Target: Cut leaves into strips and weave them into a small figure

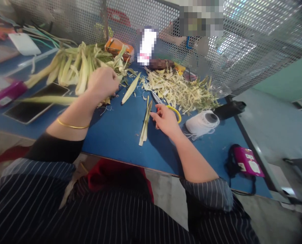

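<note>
My left hand (104,82) is closed at the edge of a pile of long pale green husks (82,67), which look like corn husks. Whatever its curled fingers hold is hidden. A single husk (132,88) lies just right of it on the blue table. My right hand (167,121) rests over the handles of scissors (175,112) with a yellow loop and a bit of red, its thumb and fingers loosely apart. The blades point away, towards the trimmings. Close to its fingertips lie several narrow husk strips (145,123), side by side.
A heap of shredded trimmings (177,88) covers the back right. White string (201,123) and a black bottle (229,110) stand right of my hand. A magenta device (247,161) lies near the right edge. Leftward are a dark flat panel (30,105) and an orange packet (119,47).
</note>
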### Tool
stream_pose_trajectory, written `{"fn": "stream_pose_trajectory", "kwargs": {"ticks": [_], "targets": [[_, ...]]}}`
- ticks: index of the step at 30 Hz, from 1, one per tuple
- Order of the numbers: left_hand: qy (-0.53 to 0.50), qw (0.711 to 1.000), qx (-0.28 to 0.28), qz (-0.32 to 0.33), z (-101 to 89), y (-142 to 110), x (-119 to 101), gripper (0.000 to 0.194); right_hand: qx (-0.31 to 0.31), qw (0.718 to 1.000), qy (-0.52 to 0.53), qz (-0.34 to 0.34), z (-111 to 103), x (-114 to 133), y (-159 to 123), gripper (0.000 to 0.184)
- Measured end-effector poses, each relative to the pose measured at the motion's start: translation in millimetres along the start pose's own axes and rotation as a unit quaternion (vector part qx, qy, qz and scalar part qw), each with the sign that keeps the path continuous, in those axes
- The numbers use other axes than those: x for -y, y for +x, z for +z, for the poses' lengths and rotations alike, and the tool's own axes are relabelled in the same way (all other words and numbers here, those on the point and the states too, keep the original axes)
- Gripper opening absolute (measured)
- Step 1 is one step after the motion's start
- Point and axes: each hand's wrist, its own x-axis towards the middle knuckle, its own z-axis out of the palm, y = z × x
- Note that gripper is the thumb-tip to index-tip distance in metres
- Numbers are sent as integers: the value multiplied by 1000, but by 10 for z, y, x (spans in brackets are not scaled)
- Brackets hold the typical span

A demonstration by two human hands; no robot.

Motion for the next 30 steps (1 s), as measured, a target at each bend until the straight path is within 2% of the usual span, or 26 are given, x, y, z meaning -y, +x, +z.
{"fn": "stream_pose_trajectory", "kwargs": {"ticks": [1,2,4,6,7,9,11,12,15,17,18,20,21,22,23,25,26,28,30], "targets": [[-81,997,14,-8,-23,8,7,21,1,1000,0,0,0,0,1,38],[-147,988,3,-35,-36,24,26,27,2,1000,0,1,1,-1,1,38],[-173,984,-9,-42,-38,70,93,37,3,1000,-4,3,2,0,3,39],[-32,999,-26,7,-30,123,175,28,7,1000,-12,2,0,7,2,39],[68,997,-11,18,-29,149,213,21,8,1000,-16,1,-1,13,0,39],[203,977,62,-14,-35,192,266,17,13,1000,-22,4,-4,26,-6,39],[242,966,83,-31,-50,210,276,20,17,999,-29,5,-6,32,-12,38],[233,969,76,-24,-57,206,265,21,19,999,-35,4,-6,31,-14,38],[108,992,59,26,-75,152,183,22,19,998,-56,-8,2,18,-14,36],[-65,994,85,23,-95,107,115,21,19,998,-61,-12,9,12,-12,36],[-166,982,91,3,-112,93,87,20,20,998,-60,-12,12,12,-10,36],[-359,931,52,-45,-164,91,56,22,23,998,-61,-6,14,22,-9,37],[-445,892,12,-77,-195,102,52,24,24,998,-63,-3,14,29,-8,37],[-519,849,12,-102,-225,119,55,28,25,998,-65,-1,13,36,-7,37],[-576,813,9,-88,-252,137,60,35,26,997,-67,1,13,42,-6,37],[-632,774,-23,-23,-279,167,67,45,28,997,-73,2,14,47,-4,37],[-629,775,-55,5,-278,175,67,47,28,997,-75,1,16,46,-3,37],[-593,797,-108,26,-251,184,68,47,31,996,-80,-4,18,40,-1,37],[-549,820,-161,16,-203,197,93,40,34,996,-85,-8,18,36,-3,37]]}}
